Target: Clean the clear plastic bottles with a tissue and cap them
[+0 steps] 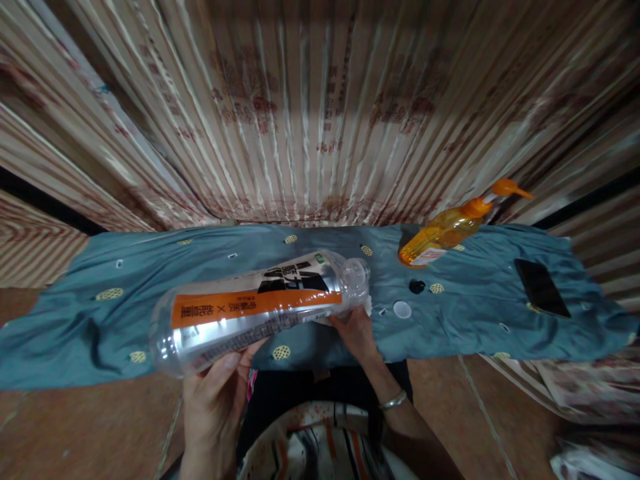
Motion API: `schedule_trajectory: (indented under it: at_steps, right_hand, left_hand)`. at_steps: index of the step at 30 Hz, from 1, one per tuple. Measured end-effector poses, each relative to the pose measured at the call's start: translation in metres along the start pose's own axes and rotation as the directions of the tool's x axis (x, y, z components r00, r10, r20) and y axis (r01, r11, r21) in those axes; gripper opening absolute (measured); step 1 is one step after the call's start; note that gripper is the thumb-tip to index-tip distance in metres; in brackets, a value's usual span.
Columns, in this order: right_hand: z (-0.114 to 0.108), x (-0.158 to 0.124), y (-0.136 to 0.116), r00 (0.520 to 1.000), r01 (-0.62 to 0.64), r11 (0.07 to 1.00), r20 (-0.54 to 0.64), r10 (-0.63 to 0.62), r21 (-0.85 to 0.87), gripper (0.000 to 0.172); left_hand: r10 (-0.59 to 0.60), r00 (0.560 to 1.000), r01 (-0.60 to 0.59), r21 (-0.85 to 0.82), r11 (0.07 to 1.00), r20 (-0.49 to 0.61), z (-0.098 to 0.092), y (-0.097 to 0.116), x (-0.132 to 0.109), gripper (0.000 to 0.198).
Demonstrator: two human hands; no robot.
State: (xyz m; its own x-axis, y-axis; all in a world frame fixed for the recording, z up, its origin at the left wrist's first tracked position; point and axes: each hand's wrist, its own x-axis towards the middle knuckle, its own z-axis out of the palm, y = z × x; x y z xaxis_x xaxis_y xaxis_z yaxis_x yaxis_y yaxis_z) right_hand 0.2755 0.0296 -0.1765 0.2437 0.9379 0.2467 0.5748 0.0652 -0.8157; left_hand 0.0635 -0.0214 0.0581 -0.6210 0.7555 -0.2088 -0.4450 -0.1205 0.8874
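A large clear plastic bottle [255, 307] with an orange and silver label lies tilted across my view, its open neck to the right. My left hand [220, 383] grips the underside near its base. Close under the neck is my right hand [356, 333], its fingertips partly hidden behind the bottle. A bit of white, tissue-like material [369, 306] shows at its fingers. On the cloth to the right lie a small black cap [417, 286] and a round white disc [402, 309].
A teal patterned cloth [150, 267] covers the narrow table. An orange pump bottle [440, 233] stands at the back right, and a black phone [542, 288] lies at the right end. Pleated curtains [300, 133] hang behind the table.
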Motion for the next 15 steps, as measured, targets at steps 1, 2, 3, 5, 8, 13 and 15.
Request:
schedule_trajectory:
  at_steps: [1,2,3,5,8,13,15]
  right_hand:
    - [-0.0001,0.0002,-0.0002,1.000,0.002,1.000,0.001,-0.002,-0.001,0.046]
    - [-0.0003,0.0004,-0.0005,1.000,0.007,1.000,0.003,-0.007,-0.001,0.046]
    - [-0.0006,0.0006,-0.0007,1.000,0.015,1.000,0.006,-0.015,0.003,0.046]
    - [-0.0012,0.0010,-0.0009,1.000,0.027,1.000,0.010,-0.027,0.007,0.046]
    - [-0.0014,0.0008,-0.0010,1.000,0.015,1.000,0.012,-0.015,-0.010,0.045]
    - [-0.0003,-0.0004,-0.0015,1.000,0.019,1.000,-0.002,-0.019,-0.020,0.043]
    - [-0.0001,-0.0005,-0.0018,0.999,0.033,0.999,-0.009,-0.033,-0.017,0.044]
  left_hand:
    - [0.001,1.000,-0.001,0.001,1.000,-0.001,-0.0001,-0.0001,0.0000,0.105]
    - [0.004,1.000,-0.004,0.002,1.000,-0.004,-0.0002,-0.0003,0.0000,0.104]
    - [0.007,1.000,-0.007,0.000,1.000,-0.006,-0.0003,-0.0005,-0.0001,0.103]
    - [0.008,1.000,-0.008,-0.003,1.000,-0.007,-0.0005,-0.0010,-0.0003,0.102]
    - [0.001,1.000,-0.001,-0.007,1.000,-0.006,-0.0002,-0.0011,-0.0005,0.102]
    - [0.005,1.000,-0.005,-0.002,1.000,0.015,0.0016,0.0014,-0.0013,0.103]
    - [0.005,1.000,-0.005,-0.011,1.000,0.026,0.0018,0.0018,-0.0019,0.101]
